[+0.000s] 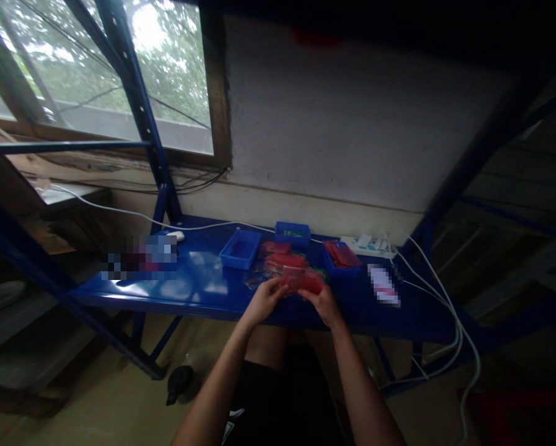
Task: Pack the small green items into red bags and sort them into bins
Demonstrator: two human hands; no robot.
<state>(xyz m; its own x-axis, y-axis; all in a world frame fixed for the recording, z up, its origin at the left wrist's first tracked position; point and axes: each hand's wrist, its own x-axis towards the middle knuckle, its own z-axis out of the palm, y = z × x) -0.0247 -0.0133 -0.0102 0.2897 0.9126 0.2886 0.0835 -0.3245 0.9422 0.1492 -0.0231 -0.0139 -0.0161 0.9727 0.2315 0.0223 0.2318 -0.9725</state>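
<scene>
From where I stand, the person's left hand point(265, 297) and right hand point(323, 301) meet over the near edge of the blue desk point(204, 294), each pinching thin red material point(293, 279) between thumb and fingers. Blur keeps me from telling whether it is one piece or two.

The handling looks partway along to me: a loose red pile point(278, 257) lies just beyond the hands, while more red pieces point(340, 253) rest in the right tray point(345, 271). Which of these are finished, I cannot tell.

The left tray point(235, 262) is too dark inside to read; the far tray point(291, 242) holds something green point(293, 233). Small shiny bits point(256, 282) lie beside the left hand. The pile and three trays crowd the reach on the far side. Behind them runs a white cable point(204, 226), and a power strip point(371, 246) sits at far right. Blurred-out items lie at the left point(141, 255) and the right point(384, 285), both well apart from the hands.
</scene>
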